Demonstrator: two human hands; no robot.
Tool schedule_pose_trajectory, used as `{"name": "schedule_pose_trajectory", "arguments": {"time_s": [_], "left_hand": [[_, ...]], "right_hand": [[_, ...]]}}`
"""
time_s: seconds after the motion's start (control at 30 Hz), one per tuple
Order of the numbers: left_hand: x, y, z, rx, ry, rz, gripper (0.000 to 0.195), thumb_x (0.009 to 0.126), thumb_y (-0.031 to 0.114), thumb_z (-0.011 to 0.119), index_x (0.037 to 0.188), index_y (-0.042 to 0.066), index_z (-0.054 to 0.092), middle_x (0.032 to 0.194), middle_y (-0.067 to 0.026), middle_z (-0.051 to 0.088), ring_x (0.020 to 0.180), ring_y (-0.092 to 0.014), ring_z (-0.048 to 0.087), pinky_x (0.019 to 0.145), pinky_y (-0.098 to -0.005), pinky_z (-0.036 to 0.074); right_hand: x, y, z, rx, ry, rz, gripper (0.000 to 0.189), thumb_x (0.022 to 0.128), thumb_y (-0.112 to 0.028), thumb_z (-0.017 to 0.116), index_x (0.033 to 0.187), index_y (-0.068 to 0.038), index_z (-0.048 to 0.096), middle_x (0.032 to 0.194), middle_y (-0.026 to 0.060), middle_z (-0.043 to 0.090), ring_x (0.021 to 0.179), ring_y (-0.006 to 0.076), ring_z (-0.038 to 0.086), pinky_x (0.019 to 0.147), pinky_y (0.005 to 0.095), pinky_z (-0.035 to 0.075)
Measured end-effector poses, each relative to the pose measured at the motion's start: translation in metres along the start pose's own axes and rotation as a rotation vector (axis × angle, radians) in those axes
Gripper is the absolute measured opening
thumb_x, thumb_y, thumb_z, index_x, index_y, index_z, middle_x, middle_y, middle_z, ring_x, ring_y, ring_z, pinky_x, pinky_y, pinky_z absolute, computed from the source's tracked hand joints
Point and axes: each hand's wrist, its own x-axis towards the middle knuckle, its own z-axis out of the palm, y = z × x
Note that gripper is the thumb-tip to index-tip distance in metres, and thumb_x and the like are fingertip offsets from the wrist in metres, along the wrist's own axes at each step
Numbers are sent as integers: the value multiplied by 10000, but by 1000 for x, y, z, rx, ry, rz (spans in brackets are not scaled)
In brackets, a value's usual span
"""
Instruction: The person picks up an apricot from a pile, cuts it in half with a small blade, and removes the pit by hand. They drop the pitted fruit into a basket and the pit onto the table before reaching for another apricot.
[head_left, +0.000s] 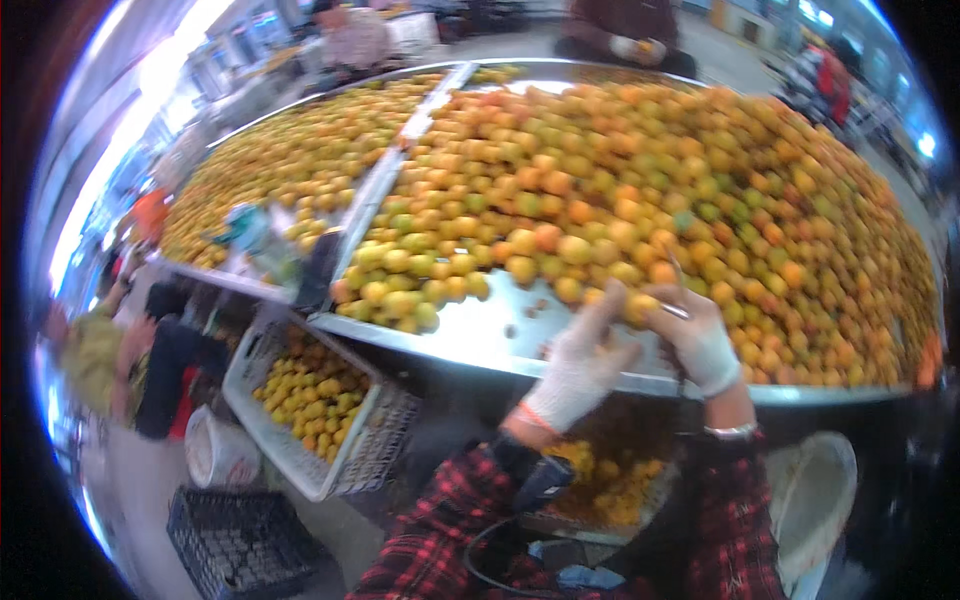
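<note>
Both my hands wear pale knit gloves and meet above the front edge of a metal sorting table. A yellow-orange fruit, apricot-like, sits between the fingertips of my left hand and my right hand. Against my right fingers lies a small shiny metal piece; blur hides whether it is a ring or part of a tool. Heaped fruit in yellow, orange and some green covers much of the table beyond my hands. Dark bits lie on the bare metal left of them.
A metal divider splits the table; more fruit and a plastic bag lie beyond it. Below are a grey crate of fruit, a black crate, a white bucket and a pale tub. People are nearby.
</note>
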Motion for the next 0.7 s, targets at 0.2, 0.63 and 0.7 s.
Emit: {"name": "schedule_pose_trajectory", "arguments": {"time_s": [0.2,0.63,0.7], "left_hand": [[6,31,1,-566,-74,-139,613,797,-148,560,1370,-42,373,1398,-143,410,1250,-225,458,991,-296,447],[7,34,-17,-744,-193,-187,685,791,193,697,1351,-66,401,1326,-207,492,1246,-305,482,1037,-401,408],[7,35,-17,-791,-183,-158,734,791,277,734,1347,-68,403,1322,-209,495,1241,-312,486,1034,-415,412]], "right_hand": [[-16,-4,1,362,-87,128,319,854,-163,625,1118,15,619,761,7,609,581,67,549,519,207,437],[-31,19,9,-51,-312,-210,179,845,-143,594,969,-22,641,799,57,656,762,124,591,718,285,472],[-35,8,10,33,-340,-17,187,863,-155,590,984,-24,647,802,53,657,762,119,587,715,284,472]]}}
